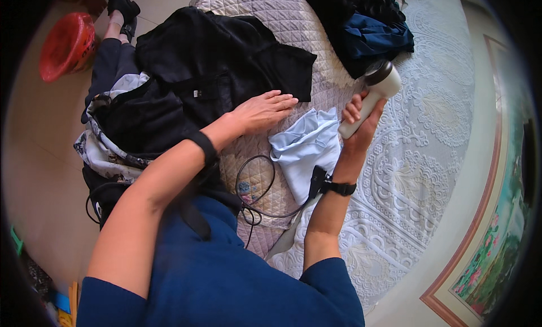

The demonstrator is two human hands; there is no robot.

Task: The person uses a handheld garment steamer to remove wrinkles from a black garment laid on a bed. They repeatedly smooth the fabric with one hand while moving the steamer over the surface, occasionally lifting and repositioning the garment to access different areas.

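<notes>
My right hand is wrapped around the white handle of a handheld device with a dark round head, perhaps a fabric shaver; it is raised over the edge of the couch. My left hand lies palm down, fingers extended, at the sleeve edge of a black garment spread on a quilted cover. A small pale label shows on the garment. Between my hands lies a crumpled light blue cloth. A black cable loops on the quilted cover near my right wrist.
Dark and blue clothes are heaped at the far end. White lace-patterned fabric covers the right side. A patterned grey-white cloth lies at the left. A red bucket stands on the floor. A framed picture is at far right.
</notes>
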